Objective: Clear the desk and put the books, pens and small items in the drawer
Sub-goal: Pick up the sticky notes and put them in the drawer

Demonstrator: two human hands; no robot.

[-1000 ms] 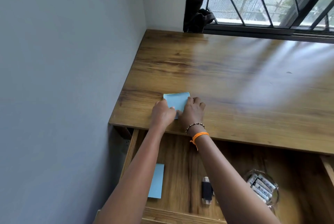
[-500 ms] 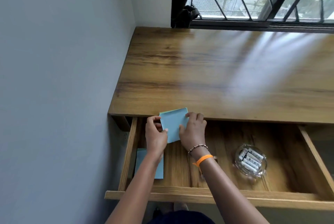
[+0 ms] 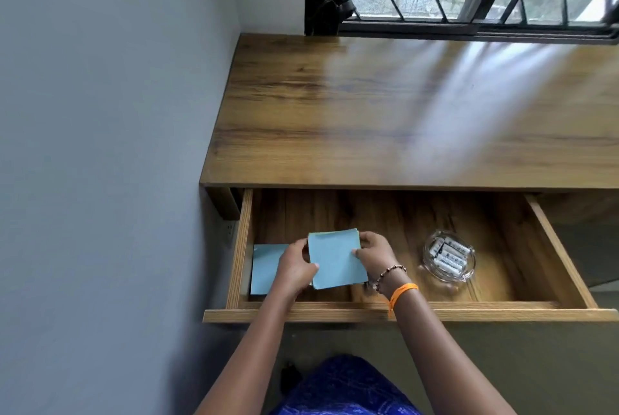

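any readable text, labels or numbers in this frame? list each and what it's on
None can be read.
Batteries in the glass dish: dark print on the white casings, too small and blurred to read.
Blue paper stack held by the left hand and right hand: blank face.
Second blue pad in the drawer: no print visible.

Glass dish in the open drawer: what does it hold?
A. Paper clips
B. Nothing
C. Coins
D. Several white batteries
D. The clear glass dish sits on the drawer floor, to the right of both hands, with several white cylindrical batteries lying side by side in it.
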